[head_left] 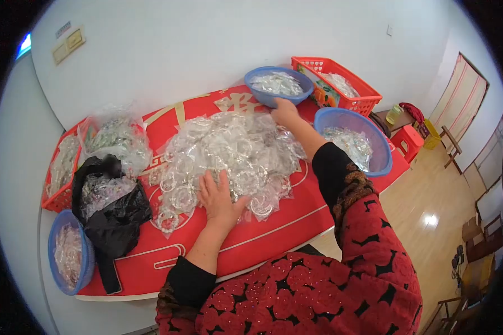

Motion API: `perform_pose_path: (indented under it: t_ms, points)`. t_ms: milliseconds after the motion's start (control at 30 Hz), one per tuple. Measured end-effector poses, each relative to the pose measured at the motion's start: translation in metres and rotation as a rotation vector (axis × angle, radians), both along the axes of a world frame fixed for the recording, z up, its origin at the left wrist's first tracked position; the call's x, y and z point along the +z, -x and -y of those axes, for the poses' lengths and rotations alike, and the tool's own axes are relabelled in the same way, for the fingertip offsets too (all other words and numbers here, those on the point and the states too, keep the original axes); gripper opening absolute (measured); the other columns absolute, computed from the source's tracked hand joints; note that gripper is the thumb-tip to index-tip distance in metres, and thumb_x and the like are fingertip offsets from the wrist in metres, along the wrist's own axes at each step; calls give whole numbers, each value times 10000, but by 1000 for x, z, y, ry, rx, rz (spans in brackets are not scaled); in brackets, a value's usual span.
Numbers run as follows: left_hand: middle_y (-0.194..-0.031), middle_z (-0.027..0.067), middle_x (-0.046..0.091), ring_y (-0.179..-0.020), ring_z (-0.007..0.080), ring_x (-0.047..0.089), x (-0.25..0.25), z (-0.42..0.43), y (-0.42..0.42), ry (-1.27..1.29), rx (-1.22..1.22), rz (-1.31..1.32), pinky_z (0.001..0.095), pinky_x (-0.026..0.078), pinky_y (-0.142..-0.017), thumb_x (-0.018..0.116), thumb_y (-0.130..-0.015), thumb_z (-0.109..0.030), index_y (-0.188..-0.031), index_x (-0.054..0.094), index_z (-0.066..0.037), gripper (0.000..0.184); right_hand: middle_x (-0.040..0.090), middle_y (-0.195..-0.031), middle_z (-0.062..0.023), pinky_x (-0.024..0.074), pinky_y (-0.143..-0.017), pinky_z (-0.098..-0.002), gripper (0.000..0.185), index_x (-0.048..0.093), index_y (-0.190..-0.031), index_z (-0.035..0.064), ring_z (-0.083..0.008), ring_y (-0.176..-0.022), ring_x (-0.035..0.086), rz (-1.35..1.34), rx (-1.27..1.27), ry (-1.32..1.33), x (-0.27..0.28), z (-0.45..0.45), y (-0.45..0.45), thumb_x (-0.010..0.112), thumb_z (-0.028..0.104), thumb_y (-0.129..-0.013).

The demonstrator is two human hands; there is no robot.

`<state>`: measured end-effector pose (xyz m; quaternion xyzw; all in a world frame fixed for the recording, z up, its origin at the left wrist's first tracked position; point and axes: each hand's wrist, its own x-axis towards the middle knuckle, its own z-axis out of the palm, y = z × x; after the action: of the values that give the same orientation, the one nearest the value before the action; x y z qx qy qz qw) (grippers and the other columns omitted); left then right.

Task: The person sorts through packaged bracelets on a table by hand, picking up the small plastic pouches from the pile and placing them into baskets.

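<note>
Red-and-black patterned clothing (pixel 296 285) fronts a red-covered table (pixel 229 255) where the left hand (pixel 219 207), fingers splayed, rests on the near edge of heaped bagged bracelets (pixel 229 151) and the right hand (pixel 285 112), its grip unclear, touches the blue basin (pixel 261 97) beyond.

Packets (pixel 229 151) partly hide a gold character (pixel 240 101) — and the wall label (pixel 63 29) is unreadable.

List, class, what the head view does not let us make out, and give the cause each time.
In the head view:
Pile of clear packets: upper ones hide those beneath.
Right hand: too small to tell whether it grips the blue basin.
Pattern on the red tablecloth: partly covered by the pile.
Wall sign: print too small to read.
Brown furniture, far right: cut off by the dark lens border.
</note>
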<state>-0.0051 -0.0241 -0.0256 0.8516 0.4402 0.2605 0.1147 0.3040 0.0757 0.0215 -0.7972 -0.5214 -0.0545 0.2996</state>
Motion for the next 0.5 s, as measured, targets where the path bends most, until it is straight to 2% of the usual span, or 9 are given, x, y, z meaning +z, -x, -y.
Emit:
perform_pose_path:
  t_ms: [33,100,167,233,333,400,500]
  points:
    - [-1323,232,140,-1229,417,101,1,1,0,-11,4,-1,538,139,-966,690,-618,-365,-1269,276,-69,826,516,-1071,-195,410,-834,-425,373,503,-1095,78,-387,-987,495,-38,-122,117,-3,2,-6,496,182,-737]
    - [-1306,253,180,-1215,420,139,3,2,0,-38,13,-3,519,150,-967,691,-614,-383,-1250,303,-43,819,541,-1029,-206,404,-844,-365,443,527,-1037,29,-316,-1000,507,-57,-321,171,-5,7,-5,570,276,-672]
    - [-1310,249,176,-1215,420,138,1,0,0,-29,16,-4,521,148,-967,685,-618,-391,-1253,302,-50,816,554,-1001,-215,404,-843,-360,501,541,-1007,3,-296,-997,517,-25,-448,216,-8,13,3,616,322,-628]
    - [-1313,244,174,-1215,420,138,1,0,0,-21,14,-12,521,146,-968,678,-622,-401,-1256,302,-58,814,557,-988,-224,409,-830,-412,518,546,-1004,1,-326,-977,524,63,-502,247,-9,13,7,634,320,-604]
    - [-1317,238,171,-1215,418,138,3,0,1,-14,19,-28,520,141,-970,666,-627,-420,-1262,300,-68,812,568,-994,-208,417,-793,-480,455,576,-964,4,-344,-957,539,-142,-209,321,-40,-10,-42,627,301,-624]
    - [-1320,237,168,-1217,416,136,2,-1,1,-9,19,-34,519,136,-972,658,-630,-435,-1264,299,-71,814,531,-1108,-164,384,-837,-515,332,584,-1016,55,-295,-1034,513,-61,-222,346,-37,-5,-36,557,189,-713]
    - [-1316,234,171,-1213,418,138,-1,-2,1,-40,25,-26,526,132,-967,654,-625,-443,-1257,314,-72,808,531,-1113,-147,392,-838,-488,301,577,-1034,68,-305,-1038,507,38,-336,510,-8,11,-9,496,144,-754]
